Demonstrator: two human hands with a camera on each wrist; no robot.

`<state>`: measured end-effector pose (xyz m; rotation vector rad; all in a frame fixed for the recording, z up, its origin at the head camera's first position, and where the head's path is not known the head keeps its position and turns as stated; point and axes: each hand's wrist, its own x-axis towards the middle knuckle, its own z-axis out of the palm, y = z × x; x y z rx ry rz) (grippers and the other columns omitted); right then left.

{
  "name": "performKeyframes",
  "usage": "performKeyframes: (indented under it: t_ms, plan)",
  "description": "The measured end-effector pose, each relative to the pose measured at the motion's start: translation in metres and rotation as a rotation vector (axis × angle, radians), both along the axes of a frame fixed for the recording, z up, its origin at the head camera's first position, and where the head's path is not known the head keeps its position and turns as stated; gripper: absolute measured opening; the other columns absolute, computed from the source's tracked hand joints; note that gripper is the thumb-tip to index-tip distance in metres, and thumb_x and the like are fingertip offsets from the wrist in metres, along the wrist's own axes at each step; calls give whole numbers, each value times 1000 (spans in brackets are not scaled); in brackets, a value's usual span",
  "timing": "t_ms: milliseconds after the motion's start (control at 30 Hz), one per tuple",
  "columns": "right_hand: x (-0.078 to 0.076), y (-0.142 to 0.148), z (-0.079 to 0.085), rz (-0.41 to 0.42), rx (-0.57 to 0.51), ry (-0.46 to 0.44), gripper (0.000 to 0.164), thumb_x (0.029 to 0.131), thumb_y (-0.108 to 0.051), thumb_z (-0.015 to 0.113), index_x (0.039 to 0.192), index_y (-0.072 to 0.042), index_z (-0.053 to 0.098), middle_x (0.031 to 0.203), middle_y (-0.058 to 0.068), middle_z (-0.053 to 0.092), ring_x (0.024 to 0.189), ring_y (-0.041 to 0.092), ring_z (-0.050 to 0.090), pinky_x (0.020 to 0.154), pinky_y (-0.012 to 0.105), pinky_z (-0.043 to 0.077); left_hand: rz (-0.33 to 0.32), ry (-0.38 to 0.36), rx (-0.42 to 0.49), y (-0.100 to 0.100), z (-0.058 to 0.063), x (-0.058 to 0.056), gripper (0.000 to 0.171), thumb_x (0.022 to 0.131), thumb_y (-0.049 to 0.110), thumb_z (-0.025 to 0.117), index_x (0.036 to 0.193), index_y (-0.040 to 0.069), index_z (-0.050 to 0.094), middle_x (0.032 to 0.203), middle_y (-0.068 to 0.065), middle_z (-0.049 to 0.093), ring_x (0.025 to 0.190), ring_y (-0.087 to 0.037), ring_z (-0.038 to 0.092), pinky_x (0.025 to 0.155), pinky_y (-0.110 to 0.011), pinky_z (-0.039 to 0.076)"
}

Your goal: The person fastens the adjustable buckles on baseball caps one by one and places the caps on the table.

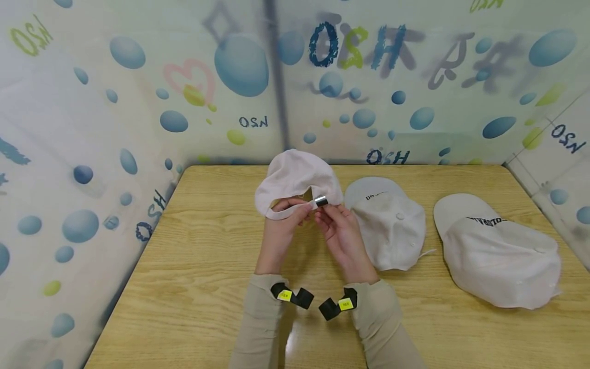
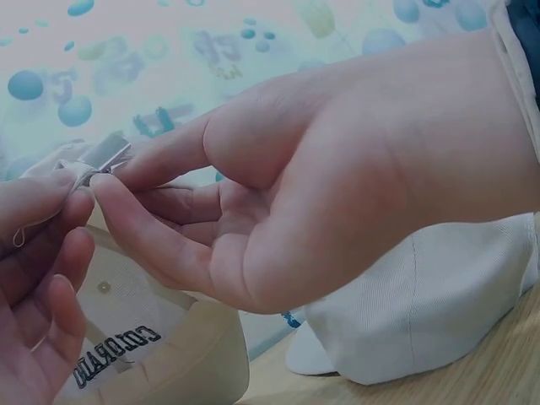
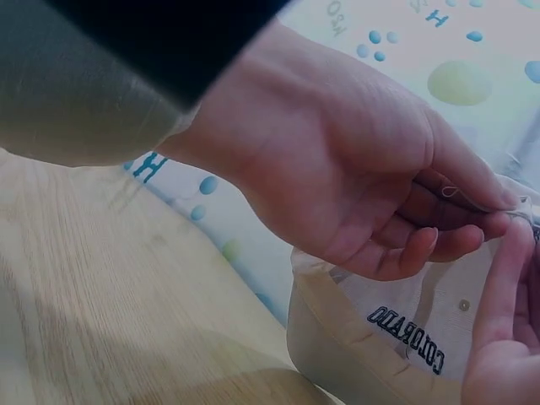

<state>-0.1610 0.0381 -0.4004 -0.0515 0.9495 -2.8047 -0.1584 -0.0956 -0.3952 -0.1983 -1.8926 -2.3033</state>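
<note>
A pale baseball cap (image 1: 299, 171) is held up over the table, its back opening toward me. My left hand (image 1: 283, 225) pinches its adjuster strap (image 1: 289, 211) between thumb and fingers, with some fingers inside the opening. At the other side of the strap, my right hand (image 1: 343, 233) pinches beside a silver metal buckle (image 1: 321, 200). The fingertips of both hands nearly meet there in the left wrist view. A small loop of thread (image 3: 451, 192) hangs at the strap. Dark COLORADO stitching (image 3: 405, 339) shows from inside the cap, reversed.
Two more light caps lie on the wooden table (image 1: 193, 266) to the right: a nearer cap (image 1: 392, 230) close to my right hand, and another cap (image 1: 502, 256) farther right. A patterned backdrop (image 1: 184, 102) stands behind and beside the table.
</note>
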Motion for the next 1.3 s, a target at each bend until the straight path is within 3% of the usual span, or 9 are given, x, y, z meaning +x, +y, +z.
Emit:
performKeyframes:
  t_ms: [233,433,667,800,1000,1200,1300]
  plan:
    - [0,0,0,-18,42,8,9,90,-1,49,89,-3,58,82,6,61,73,11,60,70,20,49,36,-3,20,-1,1,1,21,78,21,69,88,3,63,78,-8,64,72,-23,59,63,-27,44]
    - [0,0,0,-33,65,10,7,89,-1,52,89,-3,58,81,7,61,73,12,60,69,20,49,32,-17,-35,-1,2,2,24,77,24,70,88,4,63,80,-8,62,74,-21,58,67,-32,45]
    - [0,0,0,-42,90,12,7,89,-1,51,91,-2,58,81,7,60,73,12,60,69,21,49,49,-39,-61,2,15,9,17,79,18,69,86,3,63,77,-6,62,73,-19,57,65,-28,45]
    - [0,0,1,-62,114,9,6,88,-1,54,92,-1,58,82,8,60,72,13,61,69,22,50,67,-25,-81,5,23,13,14,80,13,67,86,1,62,78,-4,61,76,-25,58,69,-32,47]
    - [0,-1,1,-109,150,6,6,86,-2,56,91,0,59,82,9,59,71,14,60,69,23,50,45,-2,-101,5,24,15,17,81,15,66,88,0,61,85,-5,61,86,-37,56,75,-34,47]
    - [0,-2,1,-118,194,21,7,86,-1,56,93,1,58,82,9,60,72,14,60,70,24,50,72,-16,-79,4,19,12,17,80,16,68,88,2,62,89,-6,62,82,-23,59,75,-33,48]
    - [1,-2,1,-119,214,22,7,86,0,56,93,1,58,82,9,60,71,15,61,70,25,50,99,-17,-109,3,12,8,20,79,21,69,88,5,63,90,-5,62,81,-18,59,74,-31,47]
